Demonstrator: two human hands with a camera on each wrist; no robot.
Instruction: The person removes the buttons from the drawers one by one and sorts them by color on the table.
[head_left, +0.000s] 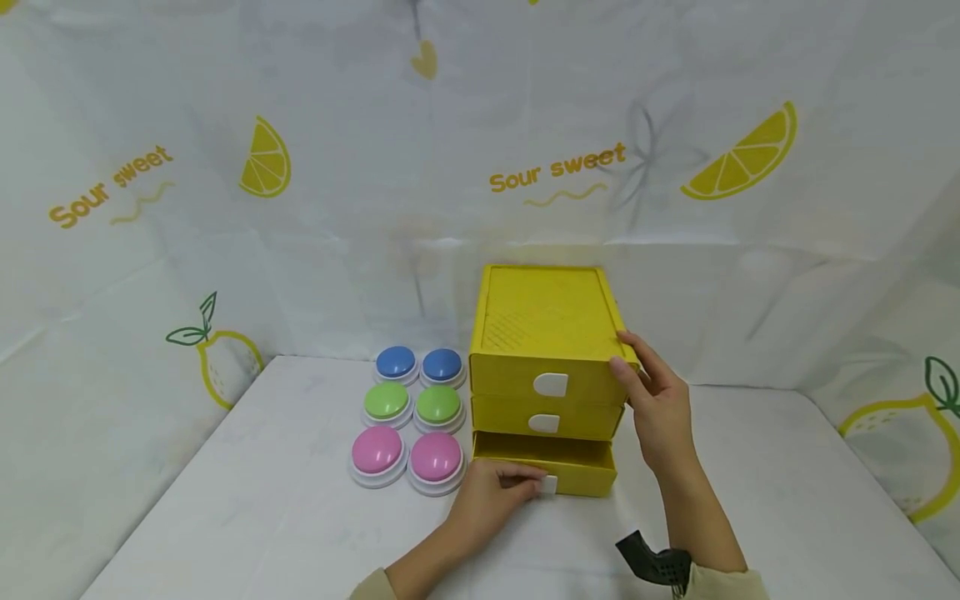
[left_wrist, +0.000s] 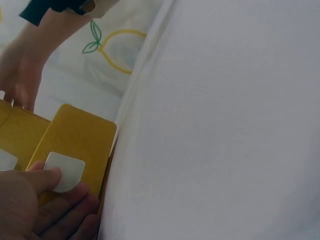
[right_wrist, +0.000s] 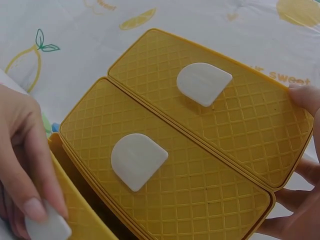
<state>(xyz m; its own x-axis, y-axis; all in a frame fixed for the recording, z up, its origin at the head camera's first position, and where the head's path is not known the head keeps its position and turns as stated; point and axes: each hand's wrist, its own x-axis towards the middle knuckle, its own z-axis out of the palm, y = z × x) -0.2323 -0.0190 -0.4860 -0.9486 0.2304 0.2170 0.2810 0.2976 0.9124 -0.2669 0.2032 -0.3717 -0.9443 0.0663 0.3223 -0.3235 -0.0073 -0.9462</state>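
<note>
A yellow drawer box with three stacked drawers stands on the white table. Its bottom drawer is pulled partway out, and the inside that shows from above looks bare. My left hand pinches the white tab handle of that drawer between thumb and fingers. At the box's upper right front corner, my right hand grips the side, thumb at the front edge and fingers along the side wall. The top drawer and middle drawer are closed, each with a white tab.
Left of the box stand several push-button domes on white bases: blue at the back, green in the middle, pink in front. A white cloth with lemon prints hangs behind. A black strap sits at the right wrist.
</note>
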